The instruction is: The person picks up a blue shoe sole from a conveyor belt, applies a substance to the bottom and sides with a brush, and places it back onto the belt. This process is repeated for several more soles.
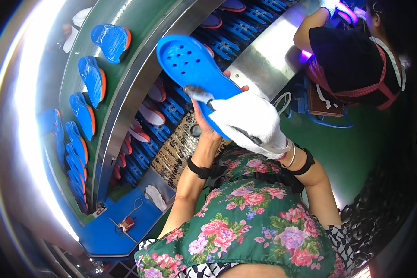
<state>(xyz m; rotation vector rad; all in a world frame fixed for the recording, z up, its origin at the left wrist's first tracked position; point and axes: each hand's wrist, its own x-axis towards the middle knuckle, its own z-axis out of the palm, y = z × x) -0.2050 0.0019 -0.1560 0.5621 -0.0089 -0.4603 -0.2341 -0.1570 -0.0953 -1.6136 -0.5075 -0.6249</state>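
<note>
A blue shoe sole with several small holes in its far, rounded end lies tilted across my left hand. That hand is bare and closed round it from beneath, fingertips showing at the sole's right edge. My right hand, in a white glove, grips a brush whose dark, wet-looking bristles lie over the middle of the sole. The brush's handle passes through the gloved fist and is partly hidden. The glove covers the near end of the sole.
On the left, a green conveyor belt carries several blue soles with orange edges. Beneath it, pink-and-white soles stand among blue holders. A blue table bears a white glove. At upper right, a person works under purple light.
</note>
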